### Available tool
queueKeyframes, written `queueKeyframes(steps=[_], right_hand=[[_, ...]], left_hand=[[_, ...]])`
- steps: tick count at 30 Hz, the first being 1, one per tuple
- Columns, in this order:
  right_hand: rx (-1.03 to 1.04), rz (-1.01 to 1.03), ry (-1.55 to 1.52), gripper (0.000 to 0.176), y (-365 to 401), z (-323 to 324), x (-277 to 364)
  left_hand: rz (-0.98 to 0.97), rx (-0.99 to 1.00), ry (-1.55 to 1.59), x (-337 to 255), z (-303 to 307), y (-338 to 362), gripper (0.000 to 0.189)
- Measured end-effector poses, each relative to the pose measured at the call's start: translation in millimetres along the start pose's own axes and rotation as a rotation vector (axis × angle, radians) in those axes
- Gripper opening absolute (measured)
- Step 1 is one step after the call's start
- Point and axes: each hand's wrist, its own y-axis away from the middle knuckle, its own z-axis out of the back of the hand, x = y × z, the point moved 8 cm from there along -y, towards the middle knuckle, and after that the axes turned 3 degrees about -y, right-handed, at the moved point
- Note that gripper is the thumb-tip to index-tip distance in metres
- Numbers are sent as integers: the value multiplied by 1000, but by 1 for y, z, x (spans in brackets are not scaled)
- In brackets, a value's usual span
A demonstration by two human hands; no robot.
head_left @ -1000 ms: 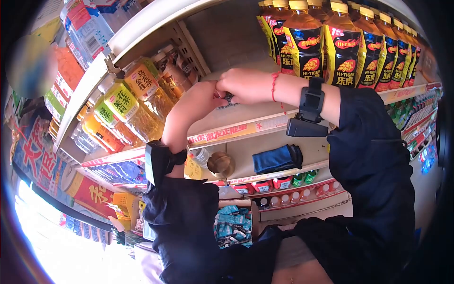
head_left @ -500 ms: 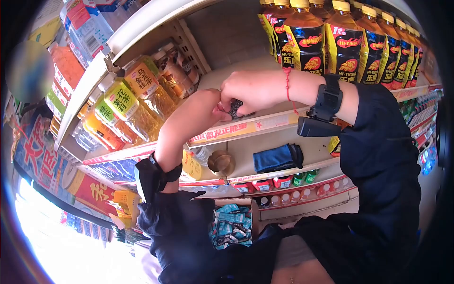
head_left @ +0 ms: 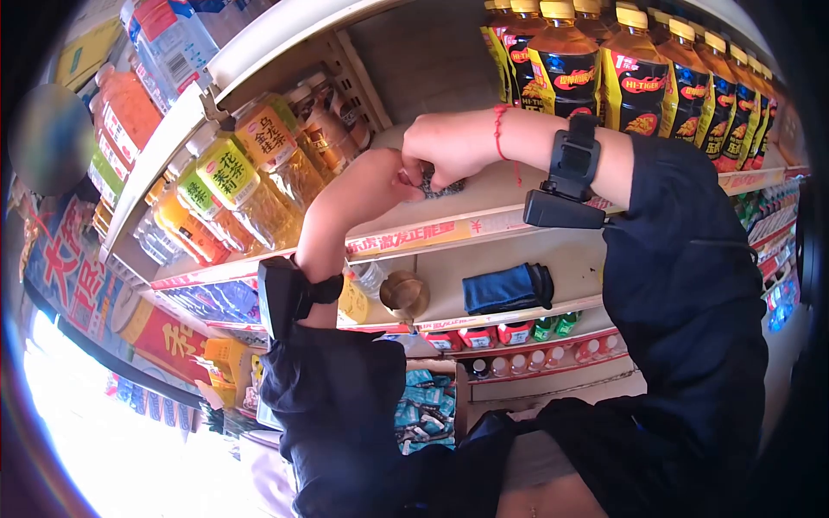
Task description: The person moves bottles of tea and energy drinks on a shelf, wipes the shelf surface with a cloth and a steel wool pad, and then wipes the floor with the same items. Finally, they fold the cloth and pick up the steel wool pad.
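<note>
Above the upper shelf's front edge (head_left: 484,226), my left hand (head_left: 389,180) and my right hand (head_left: 436,154) meet. A small dark, speckled item (head_left: 445,186) lies at the fingertips of both, with its far part hidden. My right hand is bent down over it with fingers curled, a red string bracelet behind it. The fingers of my left hand are pressed together beneath and beside the right. On the shelf below lie a folded blue cloth (head_left: 499,289) and a brass-coloured bowl (head_left: 404,295).
Rows of yellow-capped bottles (head_left: 635,73) stand at the upper right. Tea bottles (head_left: 229,177) line the shelf at the left. A box of teal packets (head_left: 426,406) is below, with small bottles (head_left: 518,361) on a low shelf.
Both hands remain together at the dark item, and more of it shows beside the right fingers. The right forearm has shifted left and slightly up; the left forearm is a little further right.
</note>
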Motion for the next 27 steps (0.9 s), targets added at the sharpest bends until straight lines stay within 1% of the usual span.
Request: queueKeyframes(steps=[1,2,4,6,9,11,13,14,16,17,19,21,23,25,26,27], right_hand=[[44,13,-14,22,2,0,4],[44,15,-14,22,5,3,7],[121,16,-62,22,9,2,11],[116,17,-52,21,8,0,9],[92,2,-18,21,9,1,11],[75,-13,5,20,7,2,10],[34,-27,173,20,2,0,5],[34,-28,173,20,0,-2,4],[-54,-57,179,21,-2,3,0],[-54,-57,179,21,-2,3,-3],[59,-59,100,20,-3,-1,-5],[76,-49,70,21,-2,0,-4],[95,-39,41,22,3,4,4],[176,-64,-17,21,10,3,9],[174,-64,-17,21,11,5,7],[163,-13,-31,23,12,8,8]], left_hand=[[-8,27,34,-6,-1,3,20],[-17,54,69,-11,-1,6,20],[-6,82,55,-20,1,11,21],[6,108,39,-23,-1,13,22],[36,89,39,-20,-2,11,21],[-34,1,-13,-16,-1,6,20],[-13,-20,-20,-9,-4,1,18],[5,-45,-30,-6,-2,-2,16],[1,-55,-49,-4,-3,-4,15],[-4,-64,-67,-3,-3,-5,15],[-21,-36,-48,-8,-1,-3,15],[-37,-7,-28,-13,1,-2,15],[-14,89,78,-13,-3,0,19],[-27,109,64,-20,-1,3,21],[-39,128,49,-23,-1,6,24],[-39,128,48,-22,-3,8,24]])
